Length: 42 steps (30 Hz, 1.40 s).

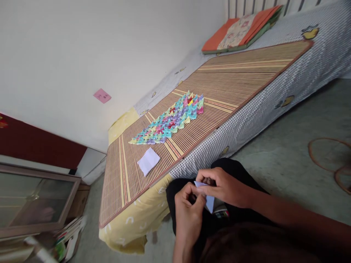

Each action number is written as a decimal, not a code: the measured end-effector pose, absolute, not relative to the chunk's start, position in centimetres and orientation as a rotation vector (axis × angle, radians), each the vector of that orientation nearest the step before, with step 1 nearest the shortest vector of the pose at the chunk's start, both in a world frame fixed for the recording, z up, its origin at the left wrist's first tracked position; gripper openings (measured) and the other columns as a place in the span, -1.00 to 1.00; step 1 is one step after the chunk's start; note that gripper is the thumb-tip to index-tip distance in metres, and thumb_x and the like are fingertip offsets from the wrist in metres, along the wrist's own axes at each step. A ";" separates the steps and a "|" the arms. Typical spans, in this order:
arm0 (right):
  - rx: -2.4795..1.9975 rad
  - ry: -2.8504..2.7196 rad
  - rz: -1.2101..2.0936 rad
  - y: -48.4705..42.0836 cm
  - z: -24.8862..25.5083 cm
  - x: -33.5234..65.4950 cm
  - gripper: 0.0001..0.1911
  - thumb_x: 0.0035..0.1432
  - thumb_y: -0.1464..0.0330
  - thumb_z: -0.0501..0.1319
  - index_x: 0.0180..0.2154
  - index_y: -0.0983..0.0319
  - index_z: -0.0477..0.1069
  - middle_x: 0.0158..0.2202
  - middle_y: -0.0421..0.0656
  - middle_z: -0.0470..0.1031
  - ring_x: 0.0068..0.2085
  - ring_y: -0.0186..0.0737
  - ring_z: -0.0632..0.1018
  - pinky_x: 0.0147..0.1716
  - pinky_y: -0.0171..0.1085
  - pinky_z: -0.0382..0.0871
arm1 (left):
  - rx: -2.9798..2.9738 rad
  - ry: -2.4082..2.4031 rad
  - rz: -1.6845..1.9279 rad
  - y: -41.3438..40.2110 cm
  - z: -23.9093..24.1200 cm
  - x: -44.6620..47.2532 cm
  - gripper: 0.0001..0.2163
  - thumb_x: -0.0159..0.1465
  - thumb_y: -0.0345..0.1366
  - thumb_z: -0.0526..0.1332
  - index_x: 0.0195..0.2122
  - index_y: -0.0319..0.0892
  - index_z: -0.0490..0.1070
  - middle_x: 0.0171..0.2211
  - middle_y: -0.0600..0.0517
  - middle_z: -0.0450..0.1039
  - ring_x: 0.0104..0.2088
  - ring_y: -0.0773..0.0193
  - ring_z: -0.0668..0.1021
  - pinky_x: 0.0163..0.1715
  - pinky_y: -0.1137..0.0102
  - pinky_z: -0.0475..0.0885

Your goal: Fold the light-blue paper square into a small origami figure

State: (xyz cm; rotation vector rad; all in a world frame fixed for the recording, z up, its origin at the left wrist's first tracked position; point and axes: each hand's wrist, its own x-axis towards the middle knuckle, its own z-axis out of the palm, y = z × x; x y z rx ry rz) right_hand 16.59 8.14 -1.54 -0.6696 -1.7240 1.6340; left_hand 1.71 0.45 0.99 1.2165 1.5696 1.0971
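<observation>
Above my lap, both hands pinch one small piece of pale lavender paper [210, 203], folded to a pointed, triangular shape. My left hand [189, 208] grips its left edge between thumb and forefinger. Across its upper part lie the closed thumb and fingers of my right hand [219, 184], which hide some of the folds. On the bamboo mat [131, 175] in front of me rests a stack of pale lavender paper sheets [148, 161]. Beyond it, many small folded paper pieces [170, 120] in blue, yellow, pink, red and purple stand in close rows.
The mat covers a bed with a checked sheet [203, 153] and a yellow cloth [137, 226]. A folded orange quilt [241, 29] lies at the far end. A pink note [102, 95] is on the wall. At left stands a glass-fronted cabinet [35, 197]; brown hoops [329, 168] lie at right.
</observation>
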 end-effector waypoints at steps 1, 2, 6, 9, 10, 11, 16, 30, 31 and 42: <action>-0.670 -1.713 1.621 8.0 -1.4 16.5 -0.77 0.20 0.28 0.29 -0.44 0.24 0.37 -0.53 -0.30 0.30 -0.47 -0.36 0.32 -0.48 -0.35 0.17 | 1.229 1.567 1.082 0.4 1.0 1.8 -0.73 0.24 -0.24 0.31 -0.53 -0.17 0.30 -0.53 0.12 0.21 -0.45 0.33 0.24 -0.43 0.43 0.17; -0.676 -1.706 1.602 8.0 -1.4 16.4 -0.76 0.20 0.28 0.29 -0.46 0.24 0.35 -0.54 -0.30 0.28 -0.48 -0.36 0.31 -0.49 -0.35 0.15 | 1.237 1.566 1.072 0.4 1.0 1.9 -0.73 0.24 -0.24 0.30 -0.53 -0.17 0.29 -0.53 0.13 0.20 -0.45 0.33 0.23 -0.43 0.43 0.17; -0.688 -1.695 1.552 8.0 -1.3 16.2 -0.77 0.21 0.33 0.21 -0.49 0.23 0.33 -0.56 -0.29 0.29 -0.48 -0.36 0.30 -0.48 -0.34 0.16 | 1.249 1.544 1.029 0.4 1.0 2.1 -0.70 0.27 -0.20 0.29 -0.53 -0.16 0.26 -0.54 0.13 0.18 -0.46 0.33 0.20 -0.44 0.42 0.14; -0.705 -1.608 1.577 8.2 -1.7 16.1 -0.79 0.20 0.33 0.20 -0.47 0.23 0.35 -0.54 -0.27 0.32 -0.47 -0.34 0.33 -0.48 -0.34 0.19 | 1.236 1.541 1.000 0.4 1.0 2.0 -0.70 0.27 -0.20 0.30 -0.52 -0.16 0.27 -0.54 0.13 0.20 -0.47 0.34 0.21 -0.45 0.42 0.13; -0.713 -1.576 1.591 8.3 -1.8 16.1 -0.79 0.20 0.31 0.21 -0.47 0.24 0.36 -0.53 -0.27 0.34 -0.46 -0.33 0.34 -0.48 -0.34 0.19 | 1.232 1.542 0.996 0.4 1.0 2.0 -0.71 0.27 -0.20 0.30 -0.52 -0.16 0.28 -0.54 0.13 0.20 -0.47 0.34 0.22 -0.45 0.42 0.13; -0.722 -1.548 1.607 8.4 -1.9 16.0 -0.78 0.19 0.29 0.21 -0.46 0.24 0.37 -0.52 -0.26 0.35 -0.46 -0.33 0.35 -0.48 -0.34 0.21 | 1.228 1.543 0.997 0.5 1.0 2.0 -0.71 0.27 -0.19 0.30 -0.51 -0.17 0.28 -0.54 0.12 0.20 -0.47 0.35 0.22 -0.44 0.42 0.13; -0.806 -1.418 1.663 8.7 -2.1 15.8 -0.73 0.18 0.18 0.23 -0.44 0.24 0.39 -0.52 -0.26 0.32 -0.47 -0.32 0.34 -0.49 -0.33 0.20 | 1.151 1.546 1.060 0.7 1.0 2.1 -0.74 0.26 -0.16 0.31 -0.48 -0.19 0.35 -0.54 0.14 0.22 -0.49 0.37 0.21 -0.46 0.44 0.13; -0.753 -1.447 1.698 8.4 -2.1 16.4 -0.76 0.21 0.19 0.21 -0.41 0.20 0.34 -0.49 -0.23 0.39 -0.41 -0.27 0.44 -0.37 -0.28 0.32 | 0.891 1.662 1.507 0.7 -0.7 1.5 -0.69 0.20 -0.07 0.38 -0.46 -0.19 0.40 -0.51 0.13 0.31 -0.46 0.37 0.30 -0.41 0.48 0.23; -0.763 -1.467 1.674 8.2 -2.0 16.5 -0.78 0.22 0.22 0.19 -0.41 0.19 0.34 -0.49 -0.24 0.38 -0.41 -0.26 0.44 -0.36 -0.28 0.32 | 0.883 1.658 1.517 0.7 -0.7 1.6 -0.70 0.20 -0.08 0.37 -0.46 -0.19 0.39 -0.51 0.14 0.30 -0.46 0.37 0.30 -0.40 0.48 0.23; -0.743 -1.668 1.367 7.9 -1.8 16.3 -0.88 0.23 0.40 0.13 -0.37 0.21 0.39 -0.45 -0.24 0.37 -0.41 -0.29 0.39 -0.40 -0.30 0.24 | 0.778 1.539 1.587 1.0 -1.1 1.9 -0.72 0.21 -0.15 0.38 -0.46 -0.19 0.37 -0.50 0.15 0.31 -0.44 0.38 0.29 -0.36 0.47 0.24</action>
